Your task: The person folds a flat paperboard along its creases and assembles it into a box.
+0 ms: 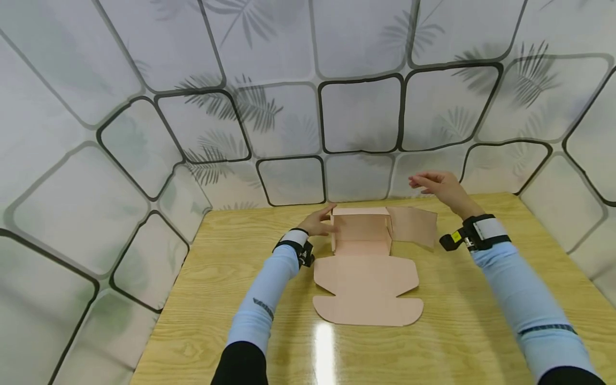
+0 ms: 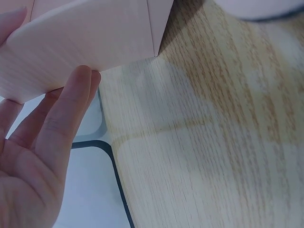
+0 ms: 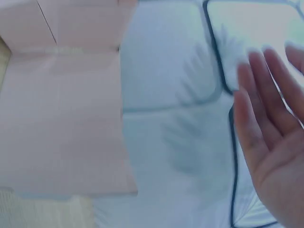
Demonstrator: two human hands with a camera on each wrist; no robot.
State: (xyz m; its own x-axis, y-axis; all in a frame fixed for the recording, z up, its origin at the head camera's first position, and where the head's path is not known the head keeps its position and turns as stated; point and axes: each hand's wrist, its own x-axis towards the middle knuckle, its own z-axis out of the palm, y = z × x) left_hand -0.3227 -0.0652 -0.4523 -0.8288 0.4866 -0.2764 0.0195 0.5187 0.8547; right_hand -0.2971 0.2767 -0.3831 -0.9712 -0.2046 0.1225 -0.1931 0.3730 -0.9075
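Observation:
A partly folded cardboard box [image 1: 363,230] lies on the table, its far end raised into walls. Toward the front, its flat lid panel [image 1: 366,275] and rounded front flap [image 1: 368,311] spread out. My left hand [image 1: 317,222] pinches the box's left side wall; the left wrist view shows the thumb over its top edge and the fingers against the outer face [image 2: 90,35]. On the right, a side flap [image 1: 415,227] sticks outward, unfolded. Beyond that flap, my right hand [image 1: 445,191] is raised, holding nothing, its fingers extended in the right wrist view.
The wood-grain table [image 1: 231,278] runs back to a pale patterned curtain [image 1: 289,123] that closes off the far side and both ends. The table's far edge lies just behind the box. Each wrist wears a strapped camera.

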